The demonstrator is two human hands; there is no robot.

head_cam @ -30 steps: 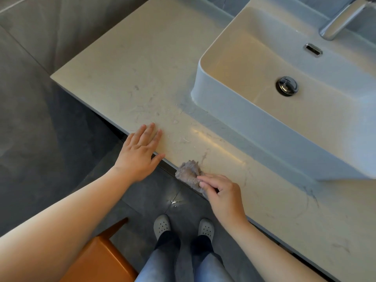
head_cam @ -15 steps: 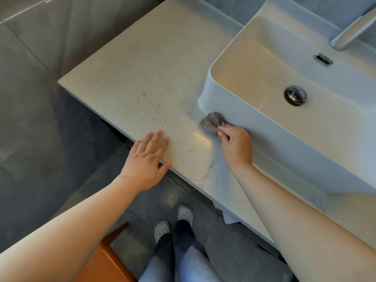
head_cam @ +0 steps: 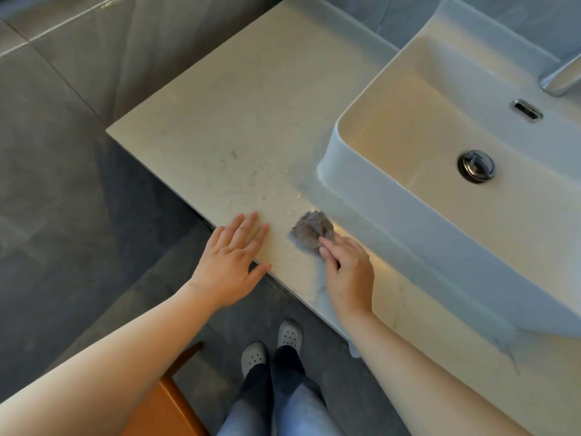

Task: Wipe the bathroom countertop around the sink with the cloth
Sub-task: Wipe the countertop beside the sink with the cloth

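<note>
A small crumpled grey-brown cloth lies on the pale stone countertop, a short way in front of the white sink's front-left corner. My right hand grips the cloth's near side with curled fingers and holds it down on the counter. To its left, my left hand rests flat on the counter's front edge with fingers spread, holding nothing. Faint smears and scratches mark the counter just beyond my left hand.
The sink basin has a chrome drain plug, an overflow slot and a chrome faucet at the upper right. Grey tiled wall and floor surround the counter. An orange stool stands by my feet below the counter edge.
My right hand has drawn the cloth from the sink's base back toward the counter's front edge, close to my left hand. My left hand stays in place.
</note>
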